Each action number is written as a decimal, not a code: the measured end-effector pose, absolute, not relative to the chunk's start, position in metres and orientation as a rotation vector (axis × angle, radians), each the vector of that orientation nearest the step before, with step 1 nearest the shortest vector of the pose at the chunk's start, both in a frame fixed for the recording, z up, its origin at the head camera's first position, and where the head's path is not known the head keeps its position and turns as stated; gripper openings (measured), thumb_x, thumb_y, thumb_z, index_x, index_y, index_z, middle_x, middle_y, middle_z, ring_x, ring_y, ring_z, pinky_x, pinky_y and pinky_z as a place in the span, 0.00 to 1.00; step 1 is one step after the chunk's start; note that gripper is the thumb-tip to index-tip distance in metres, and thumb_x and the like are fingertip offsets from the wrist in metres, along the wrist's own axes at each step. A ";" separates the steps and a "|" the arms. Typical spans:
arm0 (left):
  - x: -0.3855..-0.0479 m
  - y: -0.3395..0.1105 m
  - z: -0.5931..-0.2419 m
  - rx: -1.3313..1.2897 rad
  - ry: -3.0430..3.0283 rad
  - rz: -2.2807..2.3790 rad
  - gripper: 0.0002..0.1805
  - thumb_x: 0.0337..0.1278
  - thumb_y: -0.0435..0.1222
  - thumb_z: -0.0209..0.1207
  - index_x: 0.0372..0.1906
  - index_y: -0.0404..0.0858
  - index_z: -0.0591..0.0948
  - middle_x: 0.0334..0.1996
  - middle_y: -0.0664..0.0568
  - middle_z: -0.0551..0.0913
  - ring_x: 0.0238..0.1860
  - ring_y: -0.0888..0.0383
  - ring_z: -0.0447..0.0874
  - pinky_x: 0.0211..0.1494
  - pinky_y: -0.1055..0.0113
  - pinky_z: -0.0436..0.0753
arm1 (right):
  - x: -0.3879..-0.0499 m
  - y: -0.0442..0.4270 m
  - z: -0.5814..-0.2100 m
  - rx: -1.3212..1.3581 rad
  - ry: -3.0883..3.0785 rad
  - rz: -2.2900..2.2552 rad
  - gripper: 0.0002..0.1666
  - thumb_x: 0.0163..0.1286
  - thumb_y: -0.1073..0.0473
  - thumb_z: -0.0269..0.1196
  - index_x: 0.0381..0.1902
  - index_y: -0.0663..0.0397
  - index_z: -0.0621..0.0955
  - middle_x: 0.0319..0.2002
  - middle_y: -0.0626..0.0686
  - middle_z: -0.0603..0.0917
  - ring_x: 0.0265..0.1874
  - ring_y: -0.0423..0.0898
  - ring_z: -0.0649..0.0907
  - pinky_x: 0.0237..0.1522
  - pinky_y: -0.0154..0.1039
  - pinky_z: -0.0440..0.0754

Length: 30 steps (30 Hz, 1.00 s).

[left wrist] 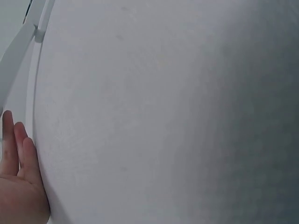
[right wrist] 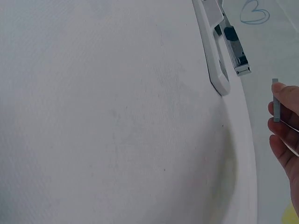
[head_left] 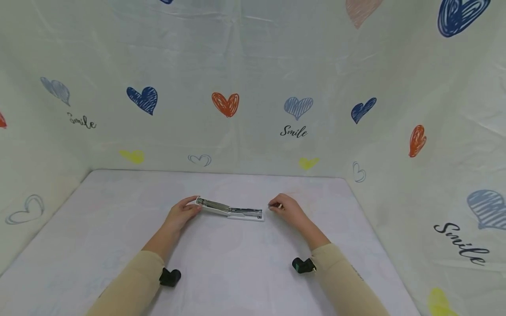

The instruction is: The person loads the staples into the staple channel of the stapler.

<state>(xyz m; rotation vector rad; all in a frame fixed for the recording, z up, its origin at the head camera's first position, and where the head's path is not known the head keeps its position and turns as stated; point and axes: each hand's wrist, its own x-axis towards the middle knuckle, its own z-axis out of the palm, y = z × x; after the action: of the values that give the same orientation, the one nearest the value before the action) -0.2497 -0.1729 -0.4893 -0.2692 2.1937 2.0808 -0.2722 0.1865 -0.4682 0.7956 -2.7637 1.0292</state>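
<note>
A white stapler [head_left: 245, 213] lies opened out, its metal staple channel bared and its cover tilted up at the left. My left hand [head_left: 182, 214] holds the cover's raised end between thumb and fingers. In the left wrist view only part of that hand [left wrist: 21, 182] shows, below the white cover [left wrist: 16, 60]. Just off the stapler's right end, my right hand [head_left: 289, 210] pinches a short strip of staples [right wrist: 276, 100] between thumb and fingers. The strip is apart from the stapler. In the right wrist view the stapler's base [right wrist: 212, 56] rests on the table beneath the channel.
The white table [head_left: 237, 272] has a back edge along a pale curtain [head_left: 253, 57] printed with hearts and "Smile". The curtain also rises at both sides. Small black devices [head_left: 303, 265] sit at both wrists, by the beige sleeves.
</note>
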 end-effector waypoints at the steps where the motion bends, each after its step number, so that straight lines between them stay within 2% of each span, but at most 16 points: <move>1: -0.250 -0.173 -0.489 -0.277 2.190 2.077 0.31 0.60 0.29 0.63 0.68 0.30 0.68 0.36 0.55 0.85 0.35 0.70 0.79 0.41 0.78 0.76 | -0.271 0.183 -0.466 0.760 -2.792 1.029 0.06 0.67 0.65 0.65 0.40 0.60 0.84 0.35 0.50 0.81 0.37 0.46 0.81 0.38 0.41 0.80; 7: -0.249 -0.174 -0.487 -0.287 2.183 2.056 0.32 0.60 0.29 0.63 0.68 0.29 0.67 0.36 0.56 0.84 0.34 0.70 0.79 0.40 0.79 0.77 | -0.269 0.165 -0.464 0.712 -2.835 0.948 0.07 0.65 0.67 0.66 0.41 0.58 0.85 0.36 0.48 0.81 0.38 0.45 0.81 0.42 0.39 0.80; 14: -0.248 -0.175 -0.485 -0.309 2.174 2.042 0.32 0.60 0.31 0.64 0.68 0.30 0.67 0.39 0.54 0.84 0.34 0.70 0.79 0.40 0.78 0.78 | -0.270 0.153 -0.463 0.751 -2.839 0.948 0.07 0.64 0.67 0.66 0.41 0.58 0.85 0.36 0.49 0.81 0.40 0.46 0.81 0.47 0.42 0.80; 30: -0.251 -0.180 -0.490 -0.262 2.115 2.044 0.31 0.63 0.30 0.61 0.69 0.29 0.66 0.45 0.49 0.84 0.39 0.69 0.81 0.43 0.77 0.78 | -0.269 0.132 -0.463 0.779 -2.881 0.979 0.08 0.67 0.62 0.65 0.43 0.56 0.85 0.37 0.47 0.81 0.40 0.44 0.81 0.49 0.43 0.79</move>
<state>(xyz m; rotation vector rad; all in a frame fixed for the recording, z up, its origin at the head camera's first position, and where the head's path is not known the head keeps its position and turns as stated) -0.2509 -0.1800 -0.4895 -0.2619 2.1152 2.0443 -0.2693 0.1320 -0.4628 0.7795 -2.8806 0.9789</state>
